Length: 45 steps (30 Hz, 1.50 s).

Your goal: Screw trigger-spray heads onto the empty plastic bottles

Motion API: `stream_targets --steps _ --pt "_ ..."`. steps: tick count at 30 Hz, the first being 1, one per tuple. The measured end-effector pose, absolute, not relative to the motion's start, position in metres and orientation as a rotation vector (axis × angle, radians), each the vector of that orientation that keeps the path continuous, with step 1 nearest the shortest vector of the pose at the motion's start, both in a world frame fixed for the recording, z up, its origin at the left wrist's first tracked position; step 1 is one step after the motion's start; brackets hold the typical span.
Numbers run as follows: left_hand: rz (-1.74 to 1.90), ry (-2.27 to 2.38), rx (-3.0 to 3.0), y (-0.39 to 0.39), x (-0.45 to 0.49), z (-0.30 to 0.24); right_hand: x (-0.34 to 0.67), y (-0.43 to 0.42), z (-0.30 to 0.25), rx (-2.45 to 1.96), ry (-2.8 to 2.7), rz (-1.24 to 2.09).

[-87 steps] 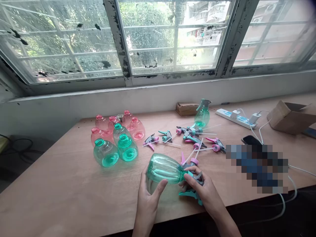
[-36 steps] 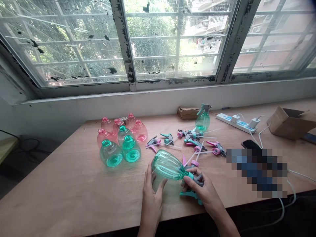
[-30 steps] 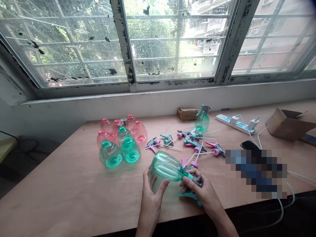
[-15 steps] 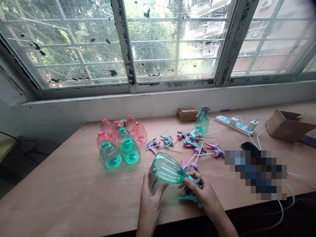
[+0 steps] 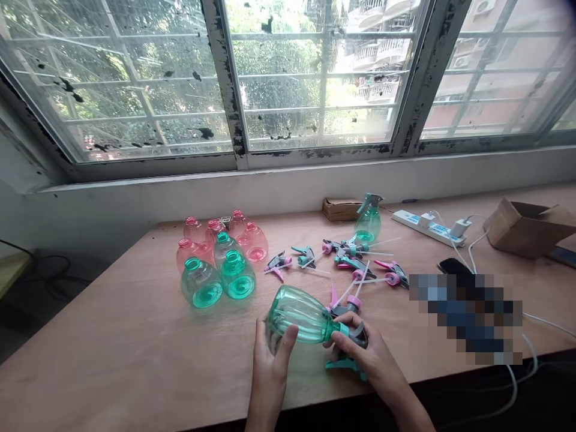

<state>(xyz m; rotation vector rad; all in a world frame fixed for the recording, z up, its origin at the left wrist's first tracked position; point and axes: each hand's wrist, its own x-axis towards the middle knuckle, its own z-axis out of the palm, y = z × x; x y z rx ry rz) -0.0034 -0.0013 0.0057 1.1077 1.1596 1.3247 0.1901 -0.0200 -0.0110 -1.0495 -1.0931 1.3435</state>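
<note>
A clear green bottle (image 5: 299, 315) lies tilted on its side in the air, its base to the left and its neck to the right. My left hand (image 5: 272, 354) is closed about the base, with the thumb against the side. At the neck, my right hand (image 5: 355, 348) grips a grey and teal trigger sprayer (image 5: 359, 335) by its collar, which sits against the bottle's mouth. The teal trigger (image 5: 344, 364) hangs below. How far the collar is threaded on cannot be seen. Just behind lie loose pink-collared sprayers (image 5: 353, 302) with white tubes.
Open green bottles (image 5: 202, 285) and pink bottles (image 5: 255, 243) stand grouped at left. More sprayers (image 5: 355, 264) are scattered mid-table, before an assembled green spray bottle (image 5: 368, 222). A power strip (image 5: 427, 228), a cardboard box (image 5: 526, 228), a phone (image 5: 454, 267) and cables lie right.
The bottle's base has shifted slightly left and down. My left thumb has come up onto the bottle's side. My right hand stays at the neck.
</note>
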Motion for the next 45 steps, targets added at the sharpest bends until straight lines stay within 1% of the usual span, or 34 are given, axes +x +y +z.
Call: stream_targets --steps 5,9,12,16,20,28,31,35,40,45 --pt "1.334 0.977 0.951 -0.002 -0.006 0.004 0.189 -0.019 -0.012 -1.043 -1.027 1.309" --pt "1.381 0.899 0.812 -0.009 -0.009 0.013 0.190 -0.020 -0.013 -1.022 -1.067 1.371" --pt "1.410 1.036 0.787 -0.008 -0.012 0.020 0.189 -0.022 -0.010 -1.033 -1.097 1.394" --pt "1.345 1.241 0.985 0.001 -0.013 0.023 0.186 -0.025 -0.006 -1.051 -1.113 1.400" --pt "1.290 1.203 1.191 0.004 -0.013 0.021 0.185 -0.025 -0.003 -1.055 -1.084 1.358" --pt "1.413 1.235 1.110 -0.006 -0.010 0.023 0.185 -0.027 -0.004 -0.852 -0.925 1.489" --pt "1.370 1.329 1.092 -0.003 -0.010 0.023 0.184 -0.027 -0.004 -0.907 -0.944 1.456" --pt "1.335 1.251 1.075 0.001 -0.013 0.017 0.185 -0.028 -0.001 -0.919 -1.029 1.389" --pt "1.384 1.239 1.104 0.003 -0.016 0.012 0.189 -0.026 -0.001 -0.895 -1.105 1.408" --pt "1.410 1.252 1.170 0.000 -0.014 0.014 0.187 -0.022 -0.003 -1.007 -1.079 1.313"
